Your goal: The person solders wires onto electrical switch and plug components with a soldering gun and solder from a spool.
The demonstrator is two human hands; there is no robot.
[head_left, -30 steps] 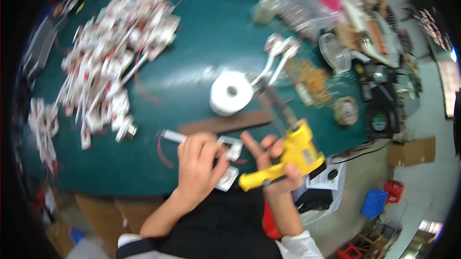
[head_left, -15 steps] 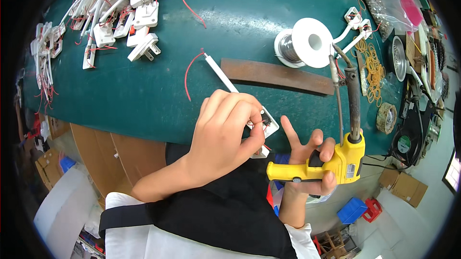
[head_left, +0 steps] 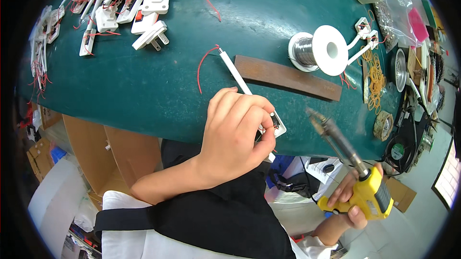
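Observation:
A white plastic housing [head_left: 282, 130] with dark parts inside lies near the table's front edge. My left hand [head_left: 238, 129] is closed over it, thumb and forefinger pinched together at its inner parts. The fingertips partly hide what they grip there. From under that hand a white tube [head_left: 234, 71] runs up and left, a red wire [head_left: 199, 74] curling from its far end. My right hand [head_left: 353, 201] grips a yellow soldering gun [head_left: 372, 196] by its handle, right of the housing and over the front edge. Its slightly blurred tip points up and left, apart from the housing.
A brown metal bar [head_left: 288, 77] lies beyond the tube, with a spool of solder [head_left: 329, 50] behind it. White plug pieces with red wires [head_left: 156, 0] pile up at the far left. Rubber bands [head_left: 375, 79] and a tape roll [head_left: 383, 125] lie at right.
My right hand has carried the soldering gun right and toward me, and its tip has come down from near the spool. My left hand stays pinched at the housing.

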